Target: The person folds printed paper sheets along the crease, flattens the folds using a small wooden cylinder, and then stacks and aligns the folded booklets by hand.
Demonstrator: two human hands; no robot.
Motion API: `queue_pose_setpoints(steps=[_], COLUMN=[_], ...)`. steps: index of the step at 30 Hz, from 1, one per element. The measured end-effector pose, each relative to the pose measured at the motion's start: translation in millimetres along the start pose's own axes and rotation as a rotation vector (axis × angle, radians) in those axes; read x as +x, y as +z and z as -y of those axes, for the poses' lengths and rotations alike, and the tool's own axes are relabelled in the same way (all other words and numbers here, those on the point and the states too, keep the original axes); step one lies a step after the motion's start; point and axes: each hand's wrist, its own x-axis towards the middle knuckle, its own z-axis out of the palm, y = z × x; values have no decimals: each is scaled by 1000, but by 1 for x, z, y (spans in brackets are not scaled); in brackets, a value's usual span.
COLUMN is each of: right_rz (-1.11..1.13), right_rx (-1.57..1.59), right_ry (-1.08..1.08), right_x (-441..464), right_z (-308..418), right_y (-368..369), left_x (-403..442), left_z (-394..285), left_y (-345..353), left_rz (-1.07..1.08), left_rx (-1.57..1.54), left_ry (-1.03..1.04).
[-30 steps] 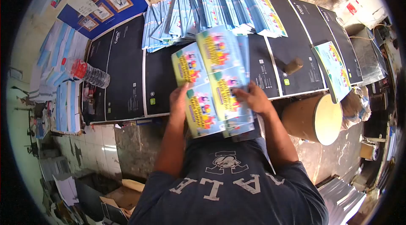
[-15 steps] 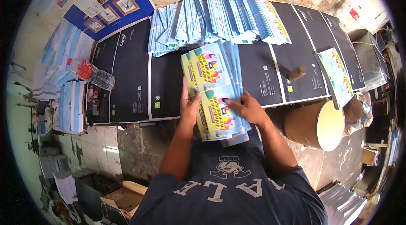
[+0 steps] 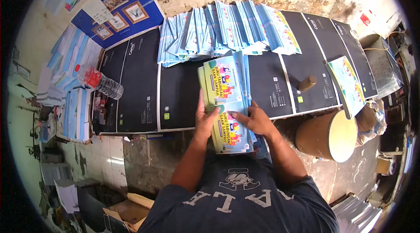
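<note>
A bundle of printed booklet sheets (image 3: pixel 228 88), with a cover design repeated one above the other, is held between both hands at the table's near edge. My left hand (image 3: pixel 206 121) grips its left side, thumb on top and fingers partly hidden. From the right side my right hand (image 3: pixel 258 121) holds it, thumb on the top cover and fingers behind the blue edges. Several sheets in the bundle are fanned, showing blue edges on the right. Behind it, a long row of folded booklets (image 3: pixel 218 29) leans along the back of the table.
The black-topped table (image 3: pixel 181 97) carries a plastic bottle (image 3: pixel 103 83) at left, a short wooden cylinder (image 3: pixel 308 83) and another booklet stack (image 3: pixel 348 85) at right. A round drum (image 3: pixel 328 136) stands below the right edge. Paper stacks (image 3: pixel 72 69) rise at far left.
The bundle has shifted slightly right in the view, and its left edges look less spread. Both hands keep their hold, and the whole scene has moved a little lower in view.
</note>
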Motion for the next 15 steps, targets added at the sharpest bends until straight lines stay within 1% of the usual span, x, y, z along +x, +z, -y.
queue_pose_setpoints(steps=[2, 3, 5, 6, 7, 8, 9, 10, 11, 13, 14, 15], right_rz=[-28, -21, 42, 4, -40, -43, -51, -51, 105, -5, 3, 1], right_rx=[327, 524, 662, 562, 460, 282, 103, 118, 22, 20, 58, 56], right_ry=[-53, 37, 139, 80, 26, 14, 0, -51, 93, 12, -1, -1], right_x=[4, 2, -8, -5, -2, 1, 1, -2, 1, 0, 1, 4], right_z=[-25, -36, -35, -40, -45, -48, -32, -11, 3, 5, 1, -12], right_y=[-3, -7, -28, -24, -20, -14, -13, -12, -18, -2, -2, -1], left_x=[4, 4, 8, 8, 5, 4, 4, 5, 6, 4, 6, 8], left_z=[-6, -16, -40, -48, -48, -42, -36, -26, -14, -1, -1, -2], left_y=[-17, -28, -51, -53, -48, -36, -23, -14, -5, 5, 3, -2], left_rz=[-19, -84, -47, 57, 53, 22, -5, 18, 22, 31, 42, 1], left_rx=[-91, -70, -97, -183, -180, -93, -6, 23, 44, -32, -59, -70], left_ry=[8, -11, -28, -10, -13, -8, 0, 0, 0, -6, 19, 27])
